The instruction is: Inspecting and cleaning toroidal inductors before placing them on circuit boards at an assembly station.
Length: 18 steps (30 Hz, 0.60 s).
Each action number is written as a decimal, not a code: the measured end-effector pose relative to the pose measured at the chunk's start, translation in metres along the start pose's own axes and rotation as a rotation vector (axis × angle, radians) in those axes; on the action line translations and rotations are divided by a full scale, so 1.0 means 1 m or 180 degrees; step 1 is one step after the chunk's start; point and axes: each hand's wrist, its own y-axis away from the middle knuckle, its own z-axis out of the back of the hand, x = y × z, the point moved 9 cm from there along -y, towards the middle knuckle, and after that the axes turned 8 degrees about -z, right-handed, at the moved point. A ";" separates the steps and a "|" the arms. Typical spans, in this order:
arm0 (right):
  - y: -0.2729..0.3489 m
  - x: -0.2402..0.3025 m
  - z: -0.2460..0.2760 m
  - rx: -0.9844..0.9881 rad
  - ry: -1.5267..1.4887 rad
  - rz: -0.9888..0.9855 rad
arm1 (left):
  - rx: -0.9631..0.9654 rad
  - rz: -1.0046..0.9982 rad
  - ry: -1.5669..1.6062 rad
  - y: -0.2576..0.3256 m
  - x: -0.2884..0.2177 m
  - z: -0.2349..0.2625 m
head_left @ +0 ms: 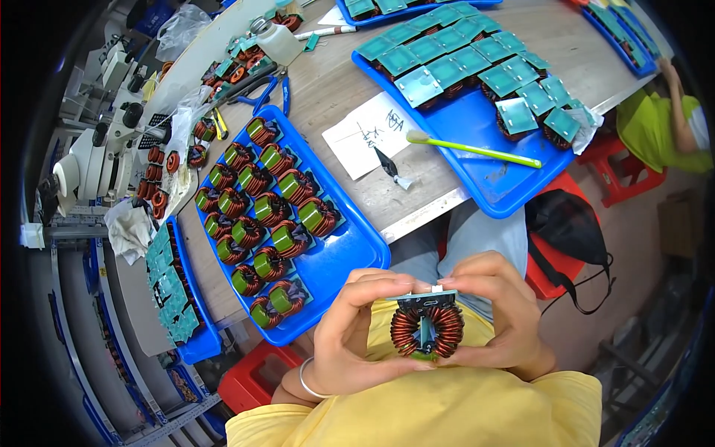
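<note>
Close to my body, between both hands, is a toroidal coil point(448, 333) wound with copper-coloured wire. It is joined to a small green circuit board along its top, with a white connector on the board's upper side. My left hand point(342, 335) grips it from the left, fingers at the board and thumb under the coil. From the other side my right hand point(514, 320) closes on the same piece, its fingertips beside the white connector. Just ahead and left, a blue tray point(354, 257) bears several similar coils with green tops.
A second blue tray point(484, 182) holds coils under green boards; a green-handled brush point(484, 151) lies across it. Between the trays are paper point(346, 145) and a small dark tool point(386, 164). Blue-handled pliers point(261, 98), a bottle point(279, 46) and a microscope point(93, 156) stand farther off. A co-worker point(648, 123) sits right.
</note>
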 end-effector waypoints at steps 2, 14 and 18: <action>0.001 0.001 0.001 0.0000 0.0068 0.0007 | 0.0041 0.0013 0.0107 0.000 0.000 -0.002; 0.001 0.013 0.008 -0.0203 0.0326 0.0211 | 0.0124 0.0060 0.0294 -0.001 0.001 -0.006; 0.001 0.017 0.010 -0.0294 0.0396 0.0277 | 0.0085 0.0015 0.0323 -0.001 0.003 -0.006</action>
